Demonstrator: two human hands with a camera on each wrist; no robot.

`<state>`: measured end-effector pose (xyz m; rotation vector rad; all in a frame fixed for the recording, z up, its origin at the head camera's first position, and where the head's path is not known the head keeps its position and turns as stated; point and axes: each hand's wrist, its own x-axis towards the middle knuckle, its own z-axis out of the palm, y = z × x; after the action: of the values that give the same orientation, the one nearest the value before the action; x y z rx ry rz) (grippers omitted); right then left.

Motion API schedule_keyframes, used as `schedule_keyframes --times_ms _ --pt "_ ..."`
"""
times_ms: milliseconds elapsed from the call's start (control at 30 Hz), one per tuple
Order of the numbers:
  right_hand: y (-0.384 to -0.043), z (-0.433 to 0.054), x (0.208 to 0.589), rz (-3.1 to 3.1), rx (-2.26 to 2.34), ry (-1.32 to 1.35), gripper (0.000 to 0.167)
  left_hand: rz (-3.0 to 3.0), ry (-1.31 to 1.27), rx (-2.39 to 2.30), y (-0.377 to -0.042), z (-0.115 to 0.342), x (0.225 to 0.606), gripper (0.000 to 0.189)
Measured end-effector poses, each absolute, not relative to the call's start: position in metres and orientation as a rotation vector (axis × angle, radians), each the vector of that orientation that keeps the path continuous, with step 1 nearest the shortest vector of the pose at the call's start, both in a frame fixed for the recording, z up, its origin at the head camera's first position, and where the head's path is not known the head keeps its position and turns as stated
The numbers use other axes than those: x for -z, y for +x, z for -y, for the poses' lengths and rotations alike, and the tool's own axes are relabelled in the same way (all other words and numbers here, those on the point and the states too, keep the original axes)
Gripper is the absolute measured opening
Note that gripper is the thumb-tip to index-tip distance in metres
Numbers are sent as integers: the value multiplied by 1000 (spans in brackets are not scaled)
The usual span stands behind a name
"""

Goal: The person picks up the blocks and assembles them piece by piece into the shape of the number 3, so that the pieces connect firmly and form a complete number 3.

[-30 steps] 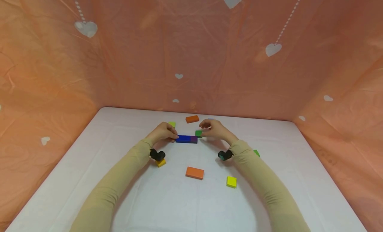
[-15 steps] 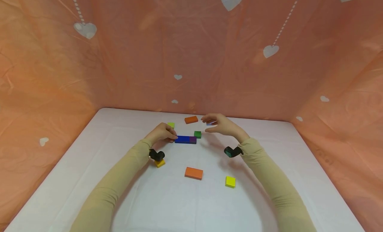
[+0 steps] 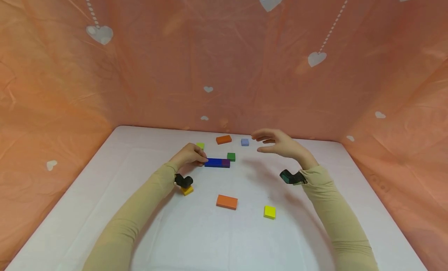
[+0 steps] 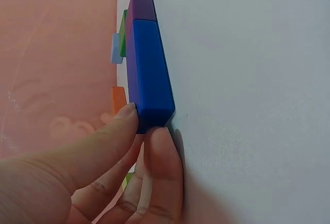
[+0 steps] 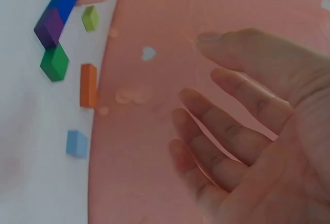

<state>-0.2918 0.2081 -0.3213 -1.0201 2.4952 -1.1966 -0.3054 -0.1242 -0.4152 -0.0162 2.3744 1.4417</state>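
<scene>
My left hand (image 3: pixel 189 153) pinches the left end of a long blue block (image 3: pixel 214 162), thumb (image 4: pixel 111 136) along one side and a finger at its end face. A purple block (image 4: pixel 141 7) sits flush against the blue block's far end. Just behind the purple one, a green block (image 3: pixel 231 156) lies close to its corner. My right hand (image 3: pixel 280 142) is held over the back right of the table, fingers spread and holding nothing. Nearest to it on the table is a light blue block (image 3: pixel 245 142).
Toward the back lie an orange block (image 3: pixel 224 139) and a lime block (image 3: pixel 200 145), partly behind the left hand. Nearer are a golden-yellow block (image 3: pixel 187 190) beside the left wrist camera, another orange block (image 3: pixel 226 202) and a yellow block (image 3: pixel 269 212). A pink-orange curtain (image 3: pixel 224 61) borders the table.
My right hand has moved away from the green block, up and to the right, uncovering the light blue block. The left hand stays on the blue block.
</scene>
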Motion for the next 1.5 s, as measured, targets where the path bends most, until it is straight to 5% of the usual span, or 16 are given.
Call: schedule_keyframes --times_ms 700,1500 --pt "-265 -308 324 -2625 1190 -835 45 -2372 -27 -1426 -305 124 414 19" --pt "-243 -363 398 -2589 1256 -677 50 -2364 -27 -1416 -304 124 411 18"
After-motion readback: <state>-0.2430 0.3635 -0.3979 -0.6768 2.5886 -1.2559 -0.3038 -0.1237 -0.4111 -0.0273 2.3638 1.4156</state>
